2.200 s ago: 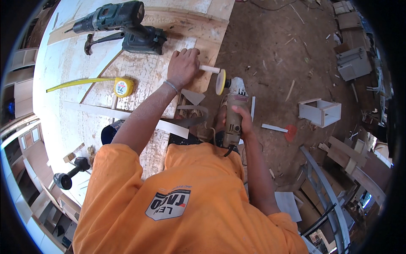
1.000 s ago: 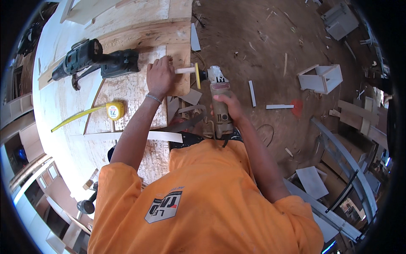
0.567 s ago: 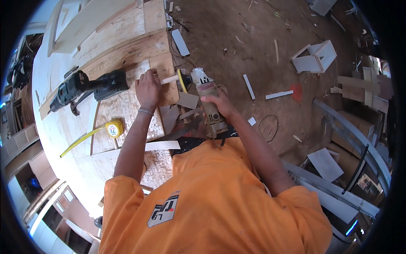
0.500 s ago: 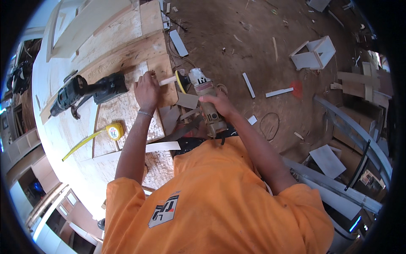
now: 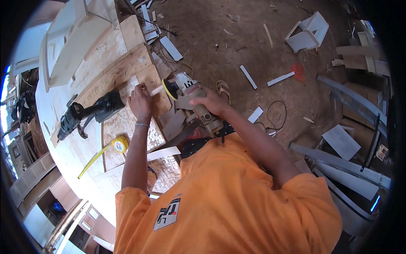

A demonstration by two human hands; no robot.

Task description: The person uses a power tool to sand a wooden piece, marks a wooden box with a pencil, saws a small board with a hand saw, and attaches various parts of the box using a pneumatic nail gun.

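Presently I have the pale wooden stick point(image 5: 157, 90) left of the frame's centre, sticking out past the right edge of the left hand point(image 5: 140, 103). The fingers of that hand are curled closed over its left end, so I cannot see how much lies under them. The stick's free end points right, up against or just short of the yellow disc point(image 5: 169, 89); from my view I cannot tell which. That disc sits on the head of the grinder point(image 5: 206, 116), which slants down toward the lower right. I have the right hand point(image 5: 207, 102) wrapped around the grinder's body, thumb on top, its other fingers mostly hidden from me.

Further out, the left wrist hangs above the table point(image 5: 148, 131). Left of it I see the cordless drill point(image 5: 91, 111) lying on its side, a dark hammer point(image 5: 83, 132) partly under it, and below them the yellow tape measure point(image 5: 120, 144) with its blade drawn out toward the lower left. On the floor in the upper right stands an open box frame point(image 5: 308, 34).
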